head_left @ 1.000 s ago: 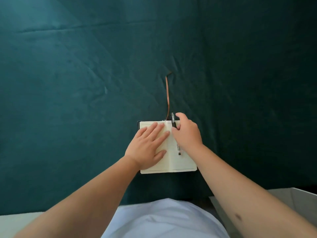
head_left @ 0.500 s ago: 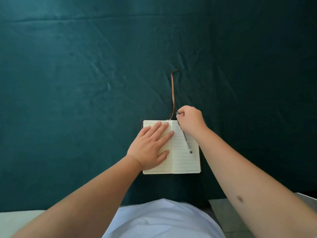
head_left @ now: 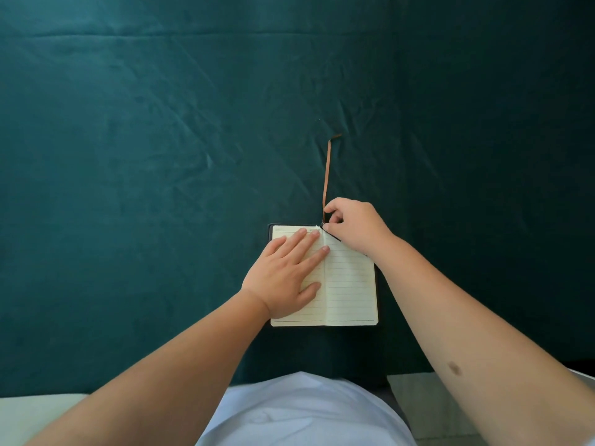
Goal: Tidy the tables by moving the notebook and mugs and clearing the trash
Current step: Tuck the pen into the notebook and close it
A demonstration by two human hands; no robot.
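A small notebook (head_left: pixel 351 284) with lined cream pages lies open on a table draped in dark teal cloth (head_left: pixel 161 156). Its brown ribbon bookmark (head_left: pixel 327 175) stretches away from the spine across the cloth. My left hand (head_left: pixel 286 275) rests flat on the left page with its fingers spread. At the notebook's top edge by the spine my right hand (head_left: pixel 357 226) has its fingers closed around a dark pen (head_left: pixel 331 235). Most of the pen is hidden under that hand. No mugs or trash are in view.
The teal cloth fills nearly the whole view beyond the notebook. My pale shirt (head_left: pixel 299 413) shows at the bottom edge, with a light floor strip (head_left: pixel 38 413) at lower left and a pale surface (head_left: pixel 418 400) at lower right.
My right hand has taken the pen off the right page and drawn it up to the spine's top. The left hand has stayed flat on the left page.
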